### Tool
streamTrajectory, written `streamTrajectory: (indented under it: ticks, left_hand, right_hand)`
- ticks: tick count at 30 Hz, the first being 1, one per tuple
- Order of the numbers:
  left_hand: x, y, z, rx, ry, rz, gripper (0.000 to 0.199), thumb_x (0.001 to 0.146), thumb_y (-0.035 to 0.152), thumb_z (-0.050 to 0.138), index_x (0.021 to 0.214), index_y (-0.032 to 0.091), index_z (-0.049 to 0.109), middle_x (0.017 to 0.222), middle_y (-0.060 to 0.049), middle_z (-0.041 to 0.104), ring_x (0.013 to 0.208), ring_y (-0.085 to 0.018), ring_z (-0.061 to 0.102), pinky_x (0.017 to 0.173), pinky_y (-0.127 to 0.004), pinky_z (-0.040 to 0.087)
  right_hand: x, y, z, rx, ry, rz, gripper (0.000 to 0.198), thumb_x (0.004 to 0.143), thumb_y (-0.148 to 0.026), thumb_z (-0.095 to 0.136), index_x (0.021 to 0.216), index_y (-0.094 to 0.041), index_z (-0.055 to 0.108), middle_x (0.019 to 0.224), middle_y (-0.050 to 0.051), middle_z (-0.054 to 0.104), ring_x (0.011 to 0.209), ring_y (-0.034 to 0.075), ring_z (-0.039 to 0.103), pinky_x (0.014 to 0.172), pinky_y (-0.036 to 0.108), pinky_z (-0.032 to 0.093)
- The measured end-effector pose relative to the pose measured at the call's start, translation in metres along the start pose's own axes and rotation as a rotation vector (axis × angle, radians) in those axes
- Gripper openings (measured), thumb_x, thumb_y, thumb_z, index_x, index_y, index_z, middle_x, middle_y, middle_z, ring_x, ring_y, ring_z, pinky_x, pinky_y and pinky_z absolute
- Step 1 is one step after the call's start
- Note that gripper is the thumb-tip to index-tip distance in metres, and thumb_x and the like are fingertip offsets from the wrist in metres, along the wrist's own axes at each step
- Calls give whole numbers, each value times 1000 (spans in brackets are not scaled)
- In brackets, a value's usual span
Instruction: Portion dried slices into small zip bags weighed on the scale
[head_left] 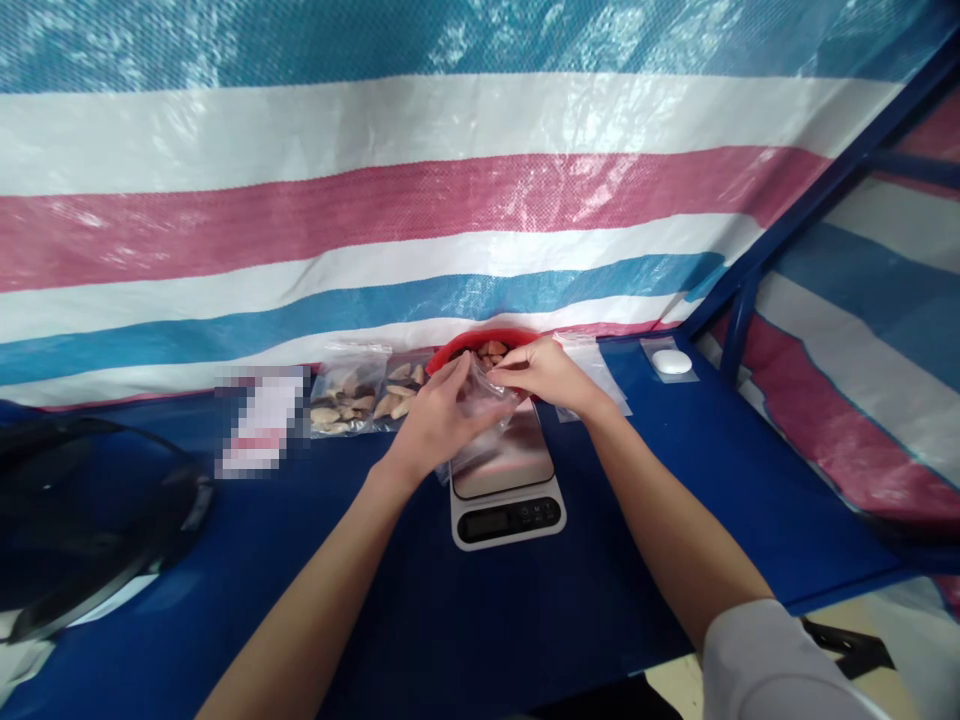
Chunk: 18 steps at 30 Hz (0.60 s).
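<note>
My left hand (439, 415) is closed on a clear plastic bag (480, 400), with its thumb stretched toward the right. At the bag's upper edge, my right hand (536, 372) pinches with its fingertips; whether they hold the plastic or something small is hard to make out. Below the bag stands a white kitchen scale (506, 480) with a shiny plate and a dark display panel. Just behind both hands is a red bowl (517, 334) holding brownish stone-like pieces (493, 349), partly hidden by the hands.
Left of the bowl lie two filled zip bags (346, 400) (400, 388) of similar pieces. A blurred paper (262, 420) and a black round object (97, 530) are farther left. Flat clear bags (592, 370) and a white oval object (671, 362) lie right. Striped sheeting (375, 220) rises behind.
</note>
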<state>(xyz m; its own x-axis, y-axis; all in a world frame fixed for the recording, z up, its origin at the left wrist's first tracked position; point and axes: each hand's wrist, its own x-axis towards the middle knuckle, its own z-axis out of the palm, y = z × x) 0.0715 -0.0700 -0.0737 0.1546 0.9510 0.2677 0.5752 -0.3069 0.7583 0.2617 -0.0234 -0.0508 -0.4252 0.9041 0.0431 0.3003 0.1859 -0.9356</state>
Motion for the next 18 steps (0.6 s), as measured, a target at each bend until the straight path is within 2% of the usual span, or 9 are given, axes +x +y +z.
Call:
streamTrajectory:
  ticks: [4,6,9,15,18]
  left_hand:
    - [-3,-11,16,99,-37,22,113,62,58,88,155,18,37,154,-20,49,142,-40,46,114,-53,42]
    - [-4,-15,23,107,-14,16,118,62,58,88,157,19,31,154,-21,48,144,-41,43,114,-55,42]
    - [-5,-15,25,109,55,29,104,70,52,85,154,18,35,150,-21,52,142,-39,45,113,-55,43]
    - [-1,-13,17,55,197,133,54,81,36,76,130,21,58,127,-12,68,123,-30,62,106,-47,51]
    - [-1,-14,15,24,192,142,47,82,36,75,124,21,61,119,-11,70,114,-28,67,101,-46,54]
  right_hand:
    - [2,6,2,40,-8,-20,24,77,-37,72,66,-16,74,57,-2,59,54,10,56,46,20,43]
    - [3,8,3,60,-17,-14,22,77,-37,73,69,-16,75,59,-2,60,55,10,57,47,20,45]
    - [3,8,2,67,-25,5,21,77,-37,74,72,-17,77,63,-1,65,57,11,60,49,20,48]
    - [3,10,-5,-28,2,-7,24,81,-39,72,76,-17,78,63,0,68,54,11,61,50,21,47]
    - [4,14,-11,-145,26,-72,24,84,-38,69,76,-17,79,65,1,70,59,14,63,54,23,47]
